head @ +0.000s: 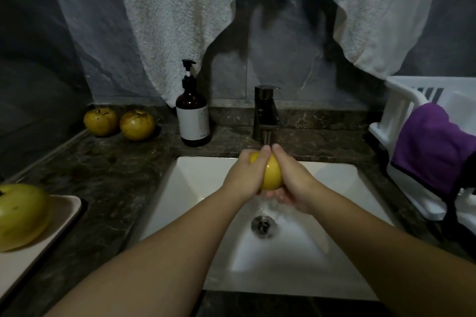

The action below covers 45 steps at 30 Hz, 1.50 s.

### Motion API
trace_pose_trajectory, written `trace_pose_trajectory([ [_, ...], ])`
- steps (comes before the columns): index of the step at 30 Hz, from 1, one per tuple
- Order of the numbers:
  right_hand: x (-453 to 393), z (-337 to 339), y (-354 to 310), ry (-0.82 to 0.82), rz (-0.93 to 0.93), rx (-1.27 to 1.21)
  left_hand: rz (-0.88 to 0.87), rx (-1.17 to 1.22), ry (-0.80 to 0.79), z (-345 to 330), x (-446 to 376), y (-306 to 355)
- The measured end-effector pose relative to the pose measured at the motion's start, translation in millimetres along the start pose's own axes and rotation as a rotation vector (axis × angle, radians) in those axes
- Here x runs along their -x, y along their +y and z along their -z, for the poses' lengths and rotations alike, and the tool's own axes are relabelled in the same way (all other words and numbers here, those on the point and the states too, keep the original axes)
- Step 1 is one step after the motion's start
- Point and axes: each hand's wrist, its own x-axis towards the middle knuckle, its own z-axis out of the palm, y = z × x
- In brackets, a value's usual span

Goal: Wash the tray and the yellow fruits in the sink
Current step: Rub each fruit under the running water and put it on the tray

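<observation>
Two bare forearms show, with no sleeves, cuffs or gloves anywhere along their visible length. The left hand (243, 177) and the right hand (293, 183) are bare too, with no rings, watch or bracelets at the wrists. The fingers are short and rounded, and the nails that show look plain and unpainted.

Fruit (22, 216) on tray (65, 210), left of sink (206, 183)
</observation>
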Motion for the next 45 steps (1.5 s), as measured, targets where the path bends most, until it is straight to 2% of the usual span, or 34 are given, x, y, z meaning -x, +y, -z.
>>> trace_pose_trajectory([
  [2,0,0,-1,0.088,0.128,0.098,0.094,0.085,-0.053,1,2,1],
  [3,-1,0,0,0.063,0.11,0.093,0.075,0.063,-0.031,1,0,0],
  [6,0,2,3,-0.1,-0.1,-0.085,-0.033,-0.03,0.058,0,0,-1],
  [9,-1,4,1,-0.04,0.039,-0.007,0.045,0.074,-0.051,0,1,1],
  [13,0,12,3,-0.158,-0.178,-0.089,-0.073,-0.103,0.068,-2,-5,-3],
  [17,-2,16,3,-0.122,-0.057,-0.023,0.057,-0.001,-0.017,2,-7,0],
  [20,-1,16,6,-0.16,-0.205,-0.039,-0.08,-0.159,0.026,-1,-6,-2],
  [22,-3,16,4,-0.095,-0.062,-0.011,-0.065,-0.092,-0.001,-1,-4,0],
  [24,-1,14,0,-0.082,0.053,-0.031,0.045,0.025,-0.063,0,-3,3],
  [27,1,13,6,-0.174,-0.142,-0.072,-0.021,-0.087,-0.033,-2,-5,-2],
  [28,-1,13,6,-0.177,-0.152,-0.061,-0.031,-0.108,-0.022,-2,-4,-3],
  [31,-2,15,3,-0.126,0.009,0.033,0.109,0.037,-0.115,1,-3,-2],
  [32,-2,14,3,-0.142,0.0,0.036,0.112,0.03,-0.105,1,-4,-3],
  [35,-2,15,5,-0.142,-0.116,0.032,-0.026,-0.149,0.001,-4,-5,-7],
  [38,-4,15,4,-0.091,0.035,0.067,0.083,0.017,-0.099,-2,-3,-5],
  [39,-4,14,4,-0.115,0.035,0.044,0.095,0.031,-0.095,0,-5,-5],
  [42,-3,11,6,-0.162,-0.132,-0.037,-0.031,-0.099,0.007,-1,-9,-10],
  [45,-3,9,4,-0.118,0.013,0.009,0.121,0.11,-0.088,1,-5,-7],
])
